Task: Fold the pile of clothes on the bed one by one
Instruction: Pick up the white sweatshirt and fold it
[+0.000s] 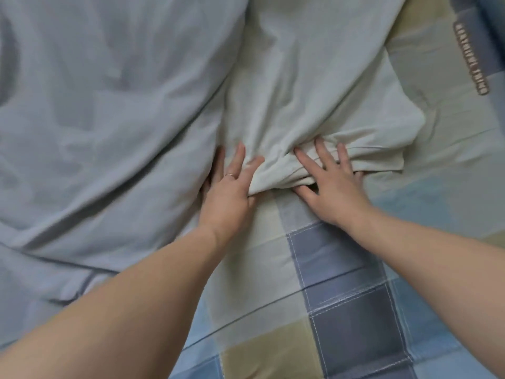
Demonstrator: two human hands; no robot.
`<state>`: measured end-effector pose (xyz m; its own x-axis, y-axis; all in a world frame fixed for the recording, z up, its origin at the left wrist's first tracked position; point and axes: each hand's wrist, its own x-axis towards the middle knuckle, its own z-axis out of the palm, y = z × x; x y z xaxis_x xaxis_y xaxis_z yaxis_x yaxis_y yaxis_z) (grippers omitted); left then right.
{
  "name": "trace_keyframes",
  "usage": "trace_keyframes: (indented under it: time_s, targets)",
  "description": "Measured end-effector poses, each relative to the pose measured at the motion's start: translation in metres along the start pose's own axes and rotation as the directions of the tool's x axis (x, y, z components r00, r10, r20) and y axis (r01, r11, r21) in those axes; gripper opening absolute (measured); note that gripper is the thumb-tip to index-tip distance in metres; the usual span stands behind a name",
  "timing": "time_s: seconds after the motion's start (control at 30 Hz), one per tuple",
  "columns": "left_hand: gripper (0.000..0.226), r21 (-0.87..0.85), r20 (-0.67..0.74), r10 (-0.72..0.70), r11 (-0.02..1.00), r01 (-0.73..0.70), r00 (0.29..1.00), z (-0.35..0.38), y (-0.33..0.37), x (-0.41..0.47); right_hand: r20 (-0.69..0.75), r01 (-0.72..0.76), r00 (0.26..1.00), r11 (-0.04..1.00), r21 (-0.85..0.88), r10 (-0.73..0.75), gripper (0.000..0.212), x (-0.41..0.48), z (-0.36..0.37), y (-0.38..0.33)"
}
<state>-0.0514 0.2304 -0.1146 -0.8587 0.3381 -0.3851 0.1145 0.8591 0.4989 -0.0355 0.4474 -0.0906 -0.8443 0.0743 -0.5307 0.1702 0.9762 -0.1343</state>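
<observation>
Cream garment (314,91) lies at 12 o'clock. Left hand (229,192) presses its bunched hem; right hand (334,192) pinches it. Checked bedsheet (341,296): 6 o'clock.
</observation>
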Motion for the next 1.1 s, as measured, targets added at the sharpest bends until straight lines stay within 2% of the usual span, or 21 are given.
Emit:
trace_keyframes:
  time_s: [0.07,0.17,0.3,0.33,0.43,0.53,0.67,0.8,0.87,0.93,1.0,1.1]
  targets:
    - [0.07,0.004,-0.029,0.0,1.0,0.0,1.0,0.003,-0.001,0.001,-0.018,-0.003,1.0,1.0,0.01,0.003,0.069,-0.001,0.003,0.001]
    - [0.069,-0.008,0.021,-0.026,1.0,0.026,0.999,-0.002,0.002,0.004,0.037,0.0,0.999,0.999,0.04,-0.002,0.062,0.002,-0.001,0.005]
    - [0.039,-0.08,0.211,-0.05,0.994,0.068,0.976,-0.043,0.02,0.014,0.194,0.058,0.979,0.996,0.066,-0.07,0.044,0.008,-0.057,-0.001]
    - [0.032,-0.093,0.185,-0.039,0.994,0.057,0.982,-0.058,0.03,0.012,0.174,0.04,0.983,0.997,0.068,-0.052,0.042,0.004,-0.077,-0.005]
    - [0.017,-0.138,-0.044,0.002,0.99,-0.008,0.999,-0.115,0.068,-0.015,0.027,0.001,1.0,0.99,0.139,-0.005,0.042,-0.029,-0.136,-0.019]
    - [0.01,-0.2,-0.263,0.012,0.978,-0.067,0.965,-0.189,0.114,-0.051,-0.212,0.063,0.977,0.954,0.292,0.0,0.037,-0.089,-0.198,-0.033]
    - [0.008,-0.265,-0.521,0.069,0.934,-0.238,0.851,-0.298,0.185,-0.119,-0.528,0.293,0.848,0.863,0.41,-0.037,0.03,-0.2,-0.295,-0.054]
    - [0.017,-0.234,-0.719,0.137,0.876,-0.422,0.682,-0.397,0.267,-0.235,-0.726,0.479,0.687,0.769,0.422,-0.029,0.031,-0.328,-0.397,-0.075]
    - [0.024,-0.236,-0.785,0.128,0.842,-0.485,0.606,-0.442,0.305,-0.295,-0.77,0.556,0.638,0.707,0.437,-0.026,0.033,-0.391,-0.447,-0.088]
    - [0.03,-0.24,-0.81,0.112,0.832,-0.5,0.576,-0.481,0.335,-0.353,-0.769,0.607,0.639,0.628,0.486,-0.022,0.032,-0.448,-0.488,-0.102]
    - [0.031,-0.257,-0.813,0.086,0.835,-0.487,0.576,-0.514,0.353,-0.404,-0.744,0.628,0.667,0.567,0.533,-0.039,0.032,-0.5,-0.522,-0.118]
    - [0.029,-0.295,-0.791,0.025,0.859,-0.418,0.611,-0.548,0.364,-0.472,-0.653,0.636,0.742,0.472,0.611,-0.154,0.033,-0.573,-0.555,-0.14]
